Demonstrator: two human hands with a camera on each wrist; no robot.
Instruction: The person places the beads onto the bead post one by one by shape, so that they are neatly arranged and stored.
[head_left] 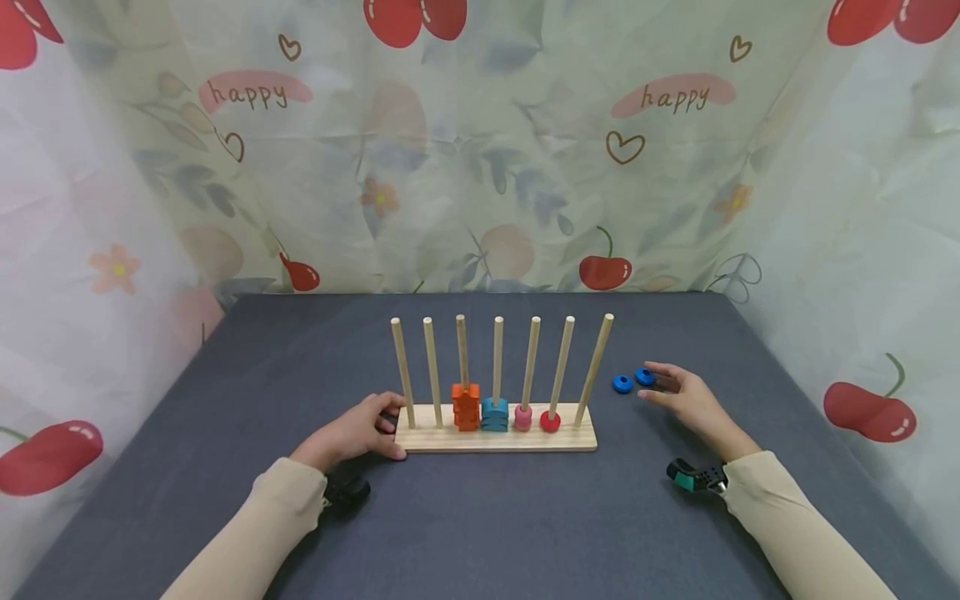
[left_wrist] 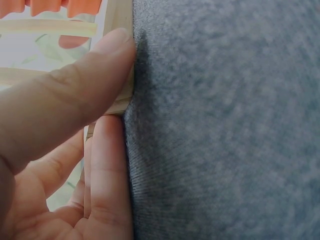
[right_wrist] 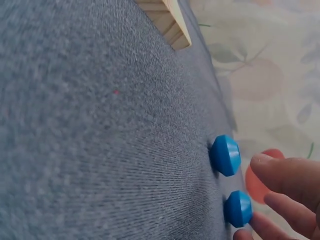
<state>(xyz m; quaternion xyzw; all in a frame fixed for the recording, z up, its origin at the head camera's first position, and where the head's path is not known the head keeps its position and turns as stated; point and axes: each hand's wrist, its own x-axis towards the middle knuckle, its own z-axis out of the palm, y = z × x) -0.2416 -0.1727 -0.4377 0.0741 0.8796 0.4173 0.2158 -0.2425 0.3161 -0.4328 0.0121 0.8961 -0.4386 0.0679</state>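
Observation:
A wooden peg board [head_left: 495,443] with several upright pegs stands at mid-table. My left hand [head_left: 365,431] holds its left end; the left wrist view shows the thumb [left_wrist: 75,85] against the front edge and fingers at the end. Orange pieces [head_left: 466,408], teal-blue pieces [head_left: 494,415], a pink bead [head_left: 522,418] and a red bead [head_left: 550,422] sit low on separate pegs. Right of the board lie two blue beads, a nearer one [head_left: 622,384] and another [head_left: 644,377]. My right hand [head_left: 684,402] reaches beside the latter, thumb and fingers apart; whether fingertips touch it I cannot tell.
The dark grey cloth [head_left: 495,525] covers the table. Printed curtains [head_left: 480,167] rise behind it and along both sides. A black device with a green part [head_left: 692,477] is at the right wrist, and another dark device [head_left: 348,493] at the left.

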